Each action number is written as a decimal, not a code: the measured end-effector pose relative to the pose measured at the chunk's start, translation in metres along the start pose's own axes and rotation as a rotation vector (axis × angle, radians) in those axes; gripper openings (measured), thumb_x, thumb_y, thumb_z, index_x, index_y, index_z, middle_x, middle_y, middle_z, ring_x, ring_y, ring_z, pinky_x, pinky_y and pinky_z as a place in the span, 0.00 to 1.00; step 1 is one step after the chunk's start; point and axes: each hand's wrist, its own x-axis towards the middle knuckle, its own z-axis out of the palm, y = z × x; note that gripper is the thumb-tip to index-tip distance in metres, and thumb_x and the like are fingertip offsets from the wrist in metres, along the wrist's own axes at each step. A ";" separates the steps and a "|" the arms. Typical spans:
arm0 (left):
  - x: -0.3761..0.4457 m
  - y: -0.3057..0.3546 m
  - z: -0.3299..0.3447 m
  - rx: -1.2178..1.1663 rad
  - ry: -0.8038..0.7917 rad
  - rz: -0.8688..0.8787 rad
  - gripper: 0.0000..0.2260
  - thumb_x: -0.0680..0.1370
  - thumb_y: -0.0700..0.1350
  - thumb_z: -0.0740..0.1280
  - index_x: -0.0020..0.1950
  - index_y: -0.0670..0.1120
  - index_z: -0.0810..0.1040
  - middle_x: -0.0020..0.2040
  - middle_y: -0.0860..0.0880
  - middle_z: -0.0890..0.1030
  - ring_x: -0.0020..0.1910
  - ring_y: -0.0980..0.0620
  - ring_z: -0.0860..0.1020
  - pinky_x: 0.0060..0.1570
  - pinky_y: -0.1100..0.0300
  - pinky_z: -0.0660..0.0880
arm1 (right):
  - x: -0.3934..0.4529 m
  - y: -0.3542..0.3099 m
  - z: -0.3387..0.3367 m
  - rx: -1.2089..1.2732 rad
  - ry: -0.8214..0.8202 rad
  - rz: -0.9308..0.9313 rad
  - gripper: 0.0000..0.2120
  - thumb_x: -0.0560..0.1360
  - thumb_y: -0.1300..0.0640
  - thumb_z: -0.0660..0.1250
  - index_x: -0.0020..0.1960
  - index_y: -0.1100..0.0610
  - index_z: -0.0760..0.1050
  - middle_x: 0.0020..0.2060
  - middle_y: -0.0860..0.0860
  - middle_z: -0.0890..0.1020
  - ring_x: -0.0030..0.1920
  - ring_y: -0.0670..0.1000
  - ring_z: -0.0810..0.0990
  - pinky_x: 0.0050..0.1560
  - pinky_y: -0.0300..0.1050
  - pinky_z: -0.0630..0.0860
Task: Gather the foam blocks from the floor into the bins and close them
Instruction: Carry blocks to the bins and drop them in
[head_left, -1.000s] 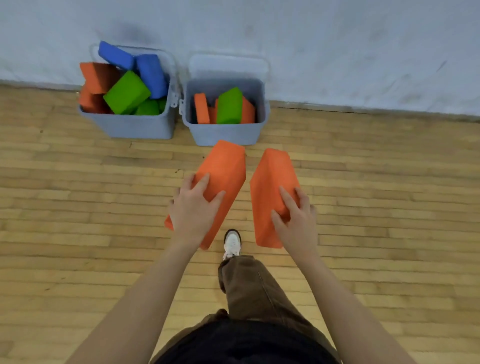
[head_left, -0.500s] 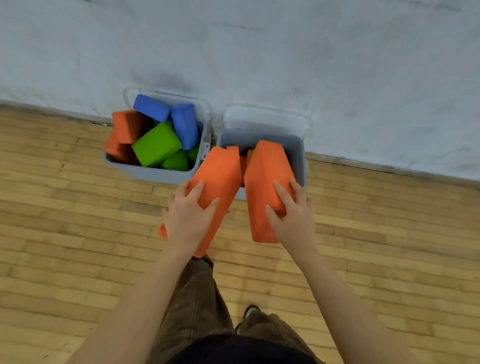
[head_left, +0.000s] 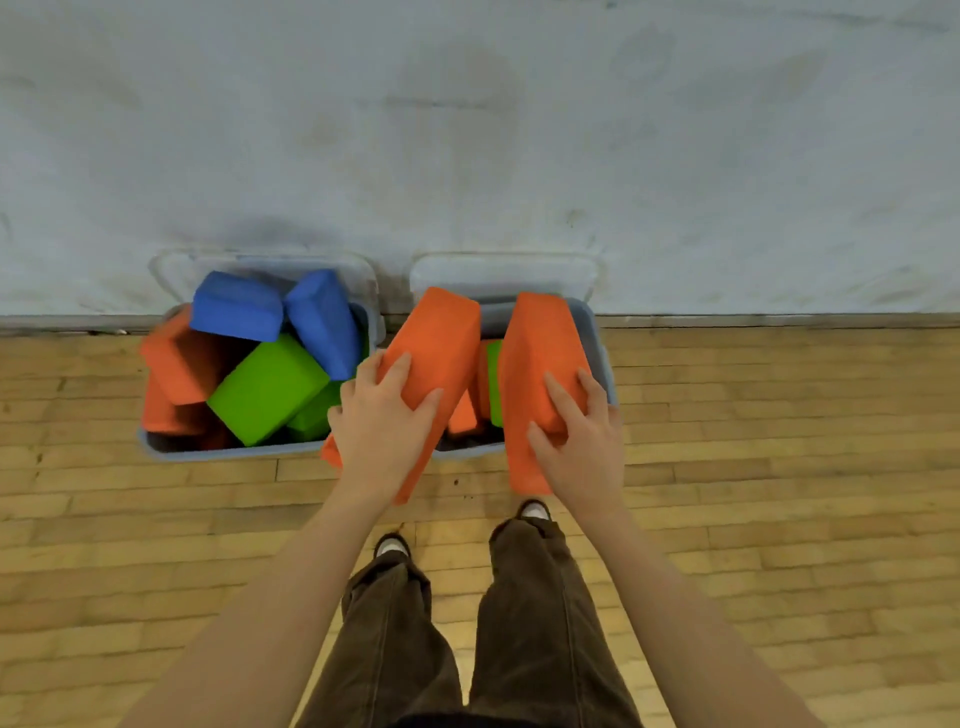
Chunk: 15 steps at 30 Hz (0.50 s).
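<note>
Blocks of foam, rectangular with rounded edges and a matte surface, appear in three colours: orange, green and blue. Nearest the viewer, two legs in brown trousers (head_left: 524, 623) and two pale shoes (head_left: 392, 545) stand on the wood floor (head_left: 779, 493). Two bare hands are raised above them, each holding one orange block tilted away from the viewer. Left hand (head_left: 382, 431): fingers spread and curled over the near end of the left block (head_left: 439, 343), thumb on its right face. Right hand (head_left: 579, 436): fingers wrapped round the near end of the right block (head_left: 537, 353). Both held blocks hang over the right bin (head_left: 605, 364), their near ends reaching past its front rim. Inside that bin, between the two, parts of one green and at least one orange block show. The left bin (head_left: 208, 453), just beside it, is heaped above the rim: two blue blocks (head_left: 236, 306) at the back, two green ones (head_left: 267, 387) in front, and at least two orange at the left. Two clear lids (head_left: 506, 275) stand open against the grey wall (head_left: 467, 130).
</note>
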 end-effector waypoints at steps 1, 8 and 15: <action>0.014 0.008 0.010 0.017 -0.014 0.003 0.26 0.74 0.58 0.66 0.70 0.52 0.69 0.71 0.47 0.66 0.65 0.40 0.67 0.60 0.43 0.65 | 0.013 0.009 0.002 -0.010 0.002 0.025 0.26 0.71 0.48 0.65 0.69 0.48 0.70 0.72 0.56 0.64 0.60 0.63 0.69 0.55 0.56 0.72; 0.118 0.062 0.126 0.043 -0.137 -0.092 0.24 0.76 0.57 0.63 0.70 0.51 0.66 0.70 0.44 0.64 0.64 0.36 0.66 0.61 0.40 0.62 | 0.126 0.113 0.044 -0.088 -0.121 0.098 0.26 0.74 0.51 0.68 0.70 0.46 0.67 0.73 0.55 0.59 0.65 0.64 0.64 0.59 0.58 0.70; 0.198 0.064 0.277 0.022 -0.125 -0.262 0.24 0.76 0.55 0.64 0.70 0.49 0.66 0.69 0.42 0.64 0.63 0.35 0.65 0.59 0.40 0.62 | 0.210 0.218 0.140 -0.225 -0.277 0.064 0.26 0.74 0.53 0.67 0.71 0.46 0.66 0.74 0.55 0.56 0.65 0.66 0.59 0.64 0.62 0.63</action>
